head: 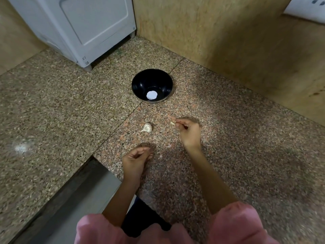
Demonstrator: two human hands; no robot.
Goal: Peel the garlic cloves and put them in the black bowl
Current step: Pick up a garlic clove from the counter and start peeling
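Note:
The black bowl (139, 81) stands on the granite counter, with a bright white patch at its bottom. A whole garlic bulb (147, 128) lies on the counter below the bowl. To its right, a small pale garlic clove (172, 122) sticks out from the fingertips of my right hand (189, 132), which pinches it just above the counter. My left hand (136, 158) hovers nearer to me, below the bulb, with its fingers loosely curled and nothing visible in it. Both hands are blurred.
Small scraps of garlic skin (168, 146) lie between my hands. A white appliance (79, 27) stands at the back left, and a tan wall (219, 41) runs along the back right. The counter edge (91, 156) drops off at the lower left.

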